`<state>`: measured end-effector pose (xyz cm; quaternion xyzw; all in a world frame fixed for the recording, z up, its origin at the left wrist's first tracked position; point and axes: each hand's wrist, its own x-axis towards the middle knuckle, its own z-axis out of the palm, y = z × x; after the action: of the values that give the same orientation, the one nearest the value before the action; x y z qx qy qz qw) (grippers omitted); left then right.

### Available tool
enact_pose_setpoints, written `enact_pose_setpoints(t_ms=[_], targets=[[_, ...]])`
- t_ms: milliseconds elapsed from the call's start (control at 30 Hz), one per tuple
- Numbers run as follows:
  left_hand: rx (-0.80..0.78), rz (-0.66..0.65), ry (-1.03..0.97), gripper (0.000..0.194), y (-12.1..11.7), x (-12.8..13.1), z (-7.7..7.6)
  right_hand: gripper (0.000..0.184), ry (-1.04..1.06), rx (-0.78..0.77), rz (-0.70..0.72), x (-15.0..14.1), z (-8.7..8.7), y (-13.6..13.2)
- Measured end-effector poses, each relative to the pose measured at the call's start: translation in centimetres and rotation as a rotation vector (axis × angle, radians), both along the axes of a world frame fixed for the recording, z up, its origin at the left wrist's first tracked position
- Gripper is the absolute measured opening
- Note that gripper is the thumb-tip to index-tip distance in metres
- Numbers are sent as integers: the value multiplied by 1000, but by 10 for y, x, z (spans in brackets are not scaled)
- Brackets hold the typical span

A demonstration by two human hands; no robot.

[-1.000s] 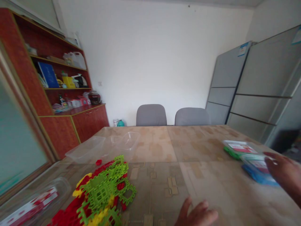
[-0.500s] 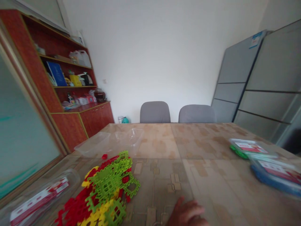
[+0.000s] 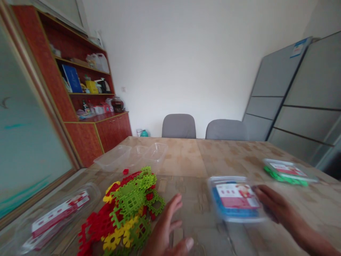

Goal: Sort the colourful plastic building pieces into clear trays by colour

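The right hand [image 3: 275, 206] pinched the edge of a clear plastic box [image 3: 236, 201] packed with blue pieces, holding it over the mottled tan desk [image 3: 186, 156]. The left hand [image 3: 165, 231] was open and empty, fingers spread, just beside a jumbled heap of red, yellow and green plastic lattice pieces [image 3: 125, 209]. A flat lidded box of green pieces [image 3: 289, 172] lay further right.

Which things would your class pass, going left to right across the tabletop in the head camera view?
Clear plastic box with a red-and-white label → pile of red, yellow and green plastic pieces → left hand → plastic box of blue pieces → right hand
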<state>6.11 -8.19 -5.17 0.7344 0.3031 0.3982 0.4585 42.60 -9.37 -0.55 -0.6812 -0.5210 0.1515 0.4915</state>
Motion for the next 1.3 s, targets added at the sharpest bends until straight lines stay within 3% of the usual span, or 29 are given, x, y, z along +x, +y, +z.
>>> enact_pose_setpoints(t_ms=[67,133,267,367,467,833,1067,1167,1300], targets=[[-32,44,-56,77,-2,-9,5,43,84,-68,237,-56,5,10],[-88,63,-101,85,-5,-18,7,44,148,-125,385,-101,9,16],[-239,111,-148,100,-9,-32,1,47,292,-251,561,-140,-4,20],[-312,117,-147,104,-11,-36,-6,50,337,-376,583,-139,-23,20],[-350,106,-154,102,-13,-37,-9,50,324,-439,596,-133,-30,18],[-337,182,-141,90,-15,-36,-7,59,365,-463,683,-134,-12,16],[-284,249,-129,80,-14,-35,-21,71,391,-599,729,-124,-23,4],[-245,270,-116,77,-15,-35,-25,55,247,-659,741,-113,-13,4],[-234,235,-121,80,-15,-29,-26,44,-182,-375,637,-113,19,15]])
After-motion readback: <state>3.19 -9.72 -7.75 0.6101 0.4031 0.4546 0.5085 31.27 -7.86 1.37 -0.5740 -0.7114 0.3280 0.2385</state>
